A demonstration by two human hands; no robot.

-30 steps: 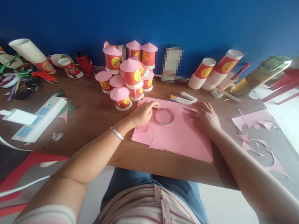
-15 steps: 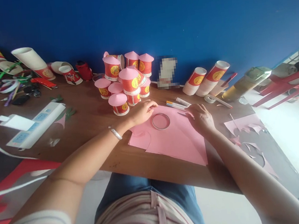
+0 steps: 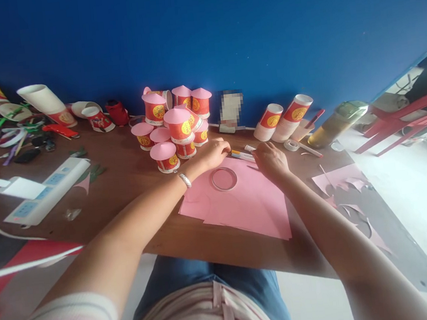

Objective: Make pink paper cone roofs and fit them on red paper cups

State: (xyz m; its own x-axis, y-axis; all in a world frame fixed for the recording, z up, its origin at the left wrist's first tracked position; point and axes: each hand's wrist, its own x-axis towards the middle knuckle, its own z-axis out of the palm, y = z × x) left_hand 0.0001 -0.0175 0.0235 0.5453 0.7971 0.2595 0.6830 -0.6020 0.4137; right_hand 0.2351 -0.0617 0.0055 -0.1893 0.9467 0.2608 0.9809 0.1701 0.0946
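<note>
Several pink paper sheets (image 3: 248,202) lie stacked and slightly askew on the brown table. A thin round ring (image 3: 224,179) rests flat on the top sheet. My left hand (image 3: 218,152) is at the sheets' far edge, fingers curled together beside a white pen with an orange end (image 3: 243,155); what they pinch, if anything, is hidden. My right hand (image 3: 272,160) is over the far right part of the paper with its fingers bent down. A thin dark pointed thing (image 3: 252,167) sticks out from under it, too small to name.
Behind my left hand stand several red paper-cup lanterns with pink cone roofs (image 3: 163,150). Stacked cups (image 3: 269,123), a tape roll (image 3: 291,145) and a gold-coloured bottle (image 3: 336,125) are at right. Pink scraps (image 3: 355,184) lie far right. A power strip (image 3: 46,191) is at left.
My hands have come closer together along the paper's far edge, the left moving right and the right moving left. The view has shifted slightly. The ring stays on the paper.
</note>
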